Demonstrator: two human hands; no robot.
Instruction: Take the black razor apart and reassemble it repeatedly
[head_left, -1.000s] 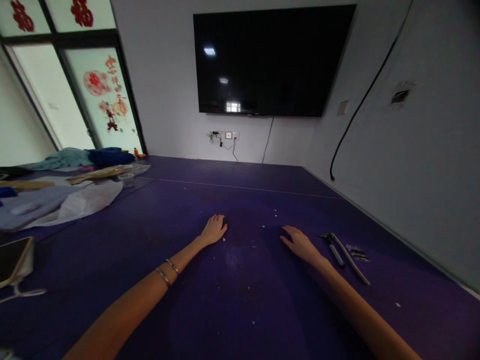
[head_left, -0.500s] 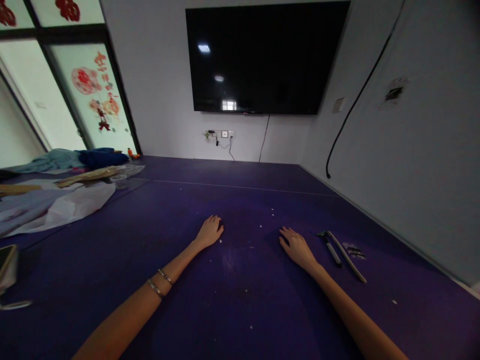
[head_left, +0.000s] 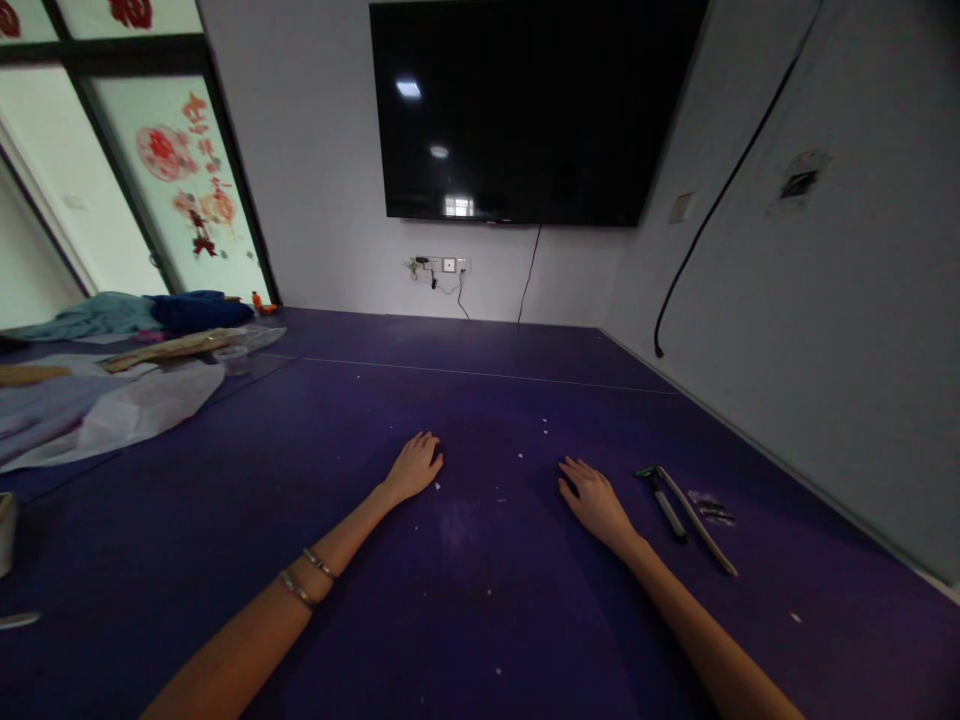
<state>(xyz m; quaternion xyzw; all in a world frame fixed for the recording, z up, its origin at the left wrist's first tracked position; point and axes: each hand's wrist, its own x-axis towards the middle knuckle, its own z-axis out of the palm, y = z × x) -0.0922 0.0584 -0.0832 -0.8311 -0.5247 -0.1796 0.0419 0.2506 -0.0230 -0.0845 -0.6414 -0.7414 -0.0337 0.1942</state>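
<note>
Palm down on the purple tabletop (head_left: 337,520), my left hand (head_left: 415,465) lies flat with its fingers stretched forward and holds nothing. Two bracelets (head_left: 307,577) circle that forearm. My right hand (head_left: 595,495) also rests flat on the surface, thumb apart from the fingers, with nothing in it. Just right of it lies a razor-like tool (head_left: 669,512) with a grey and black handle. Beside that tool is a thin, slightly curved stick (head_left: 697,522). A small clear packet (head_left: 712,508) with dark contents sits further right.
White plastic sheeting (head_left: 150,410), a blue cloth (head_left: 199,312) and a pale teal cloth (head_left: 101,317) are piled at the left. A black cable (head_left: 724,190) hangs down the right wall. A television (head_left: 525,120) is mounted ahead. Small white scraps dot the tabletop.
The view has shifted slightly, so the white-edged object at the far left is now mostly out of frame. Both hands stay flat in nearly the same places.
</note>
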